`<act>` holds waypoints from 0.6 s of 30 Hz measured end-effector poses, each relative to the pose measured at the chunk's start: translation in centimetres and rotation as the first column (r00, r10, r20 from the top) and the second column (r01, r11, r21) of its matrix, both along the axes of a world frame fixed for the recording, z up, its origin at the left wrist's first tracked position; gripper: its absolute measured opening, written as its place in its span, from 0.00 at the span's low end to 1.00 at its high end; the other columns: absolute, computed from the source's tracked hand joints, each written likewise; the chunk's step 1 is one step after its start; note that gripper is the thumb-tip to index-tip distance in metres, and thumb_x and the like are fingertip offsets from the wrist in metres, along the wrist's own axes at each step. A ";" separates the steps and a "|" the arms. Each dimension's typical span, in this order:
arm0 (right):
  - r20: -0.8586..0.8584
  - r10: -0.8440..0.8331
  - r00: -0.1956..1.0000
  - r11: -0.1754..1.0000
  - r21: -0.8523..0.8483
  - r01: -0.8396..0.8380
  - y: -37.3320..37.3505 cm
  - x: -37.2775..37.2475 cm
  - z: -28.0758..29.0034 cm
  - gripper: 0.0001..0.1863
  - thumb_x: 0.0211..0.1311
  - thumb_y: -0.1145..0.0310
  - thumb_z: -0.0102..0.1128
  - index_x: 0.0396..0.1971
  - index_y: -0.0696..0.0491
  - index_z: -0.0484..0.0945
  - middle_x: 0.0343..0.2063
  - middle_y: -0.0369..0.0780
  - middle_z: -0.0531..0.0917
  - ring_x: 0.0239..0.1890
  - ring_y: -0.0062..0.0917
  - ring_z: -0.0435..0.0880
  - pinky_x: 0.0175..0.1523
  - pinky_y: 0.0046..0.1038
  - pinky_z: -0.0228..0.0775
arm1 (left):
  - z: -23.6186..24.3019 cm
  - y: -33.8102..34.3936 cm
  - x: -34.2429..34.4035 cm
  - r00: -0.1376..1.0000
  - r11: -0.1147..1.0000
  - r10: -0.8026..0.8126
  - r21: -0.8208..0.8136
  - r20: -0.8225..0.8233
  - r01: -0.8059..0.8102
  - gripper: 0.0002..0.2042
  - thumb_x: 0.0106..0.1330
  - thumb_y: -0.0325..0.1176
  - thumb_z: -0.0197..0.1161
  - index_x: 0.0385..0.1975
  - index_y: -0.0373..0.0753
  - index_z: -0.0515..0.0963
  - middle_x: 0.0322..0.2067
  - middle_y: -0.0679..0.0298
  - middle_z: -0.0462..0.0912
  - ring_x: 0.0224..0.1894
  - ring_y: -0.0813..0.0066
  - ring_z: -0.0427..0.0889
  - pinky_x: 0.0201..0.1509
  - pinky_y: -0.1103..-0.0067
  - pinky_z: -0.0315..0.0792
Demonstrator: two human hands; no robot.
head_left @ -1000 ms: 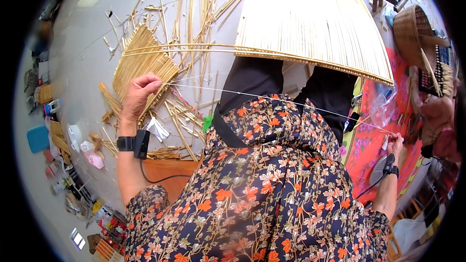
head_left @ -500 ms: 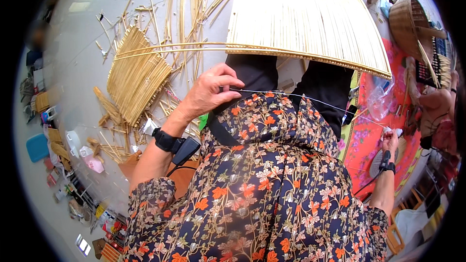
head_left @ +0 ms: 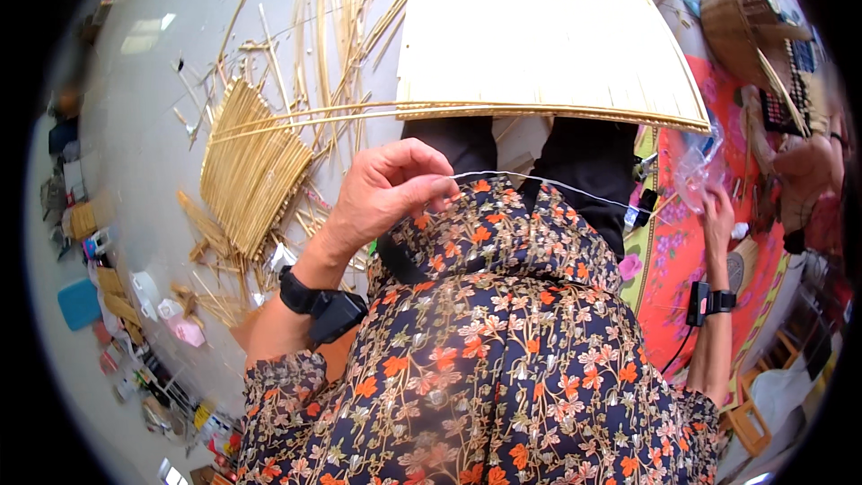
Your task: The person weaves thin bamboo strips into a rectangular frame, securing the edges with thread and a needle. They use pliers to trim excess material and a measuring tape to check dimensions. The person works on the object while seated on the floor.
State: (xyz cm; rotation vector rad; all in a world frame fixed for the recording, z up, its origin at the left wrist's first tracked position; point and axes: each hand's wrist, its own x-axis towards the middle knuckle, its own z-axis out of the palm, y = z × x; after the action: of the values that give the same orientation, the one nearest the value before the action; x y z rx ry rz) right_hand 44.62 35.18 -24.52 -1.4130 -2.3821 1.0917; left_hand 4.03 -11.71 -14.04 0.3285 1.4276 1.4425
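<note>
One white thread (head_left: 539, 178), pinched by the left fingers (head_left: 431, 155), trails toward the right fingers (head_left: 715, 201), whose grip is unclear.

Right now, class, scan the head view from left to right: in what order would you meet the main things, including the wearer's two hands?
Blue object → small pink object → smaller stick mat → left hand → white thread → right hand.

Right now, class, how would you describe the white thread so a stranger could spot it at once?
Start at the large pale slatted panel across the top middle. Below its near edge, the left hand pinches a white thread that runs rightward. It is thin, white and gently curved, unlike the straighter, straw-coloured strips at upper left.
</note>
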 end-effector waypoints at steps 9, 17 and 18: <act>-0.584 0.323 0.745 0.484 -0.575 -0.660 -21.5 -25.8 16.0 0.14 0.66 0.73 0.61 0.50 0.58 0.77 0.38 0.37 0.84 0.30 0.15 0.82 0.36 0.18 0.77 | 1.2 6.9 0.6 0.919 0.944 -0.089 0.262 -0.384 0.201 0.07 0.60 0.18 0.67 0.37 0.34 0.83 0.34 0.66 0.80 0.37 0.82 0.79 0.39 0.85 0.74; -0.576 0.168 0.800 0.363 -0.718 -0.593 -22.3 -26.1 12.6 0.08 0.67 0.70 0.61 0.40 0.58 0.77 0.29 0.33 0.81 0.31 0.12 0.80 0.36 0.16 0.73 | 0.4 6.7 1.6 0.964 0.951 0.037 0.304 -0.265 0.047 0.07 0.60 0.18 0.67 0.36 0.34 0.83 0.34 0.66 0.80 0.37 0.81 0.79 0.40 0.85 0.74; -0.575 0.165 0.802 0.377 -0.714 -0.589 -22.3 -26.2 12.8 0.07 0.67 0.70 0.60 0.40 0.58 0.78 0.29 0.33 0.81 0.30 0.12 0.80 0.35 0.16 0.73 | 0.3 6.7 1.6 0.963 0.951 0.043 0.307 -0.265 0.042 0.07 0.60 0.18 0.67 0.36 0.34 0.83 0.34 0.66 0.80 0.37 0.81 0.79 0.40 0.85 0.74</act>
State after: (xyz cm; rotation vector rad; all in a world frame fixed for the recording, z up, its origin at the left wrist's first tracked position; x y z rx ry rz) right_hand 18.43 12.89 -11.73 -0.5260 -1.8340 2.7243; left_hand 5.68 -4.97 -13.71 0.7481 1.4087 1.6737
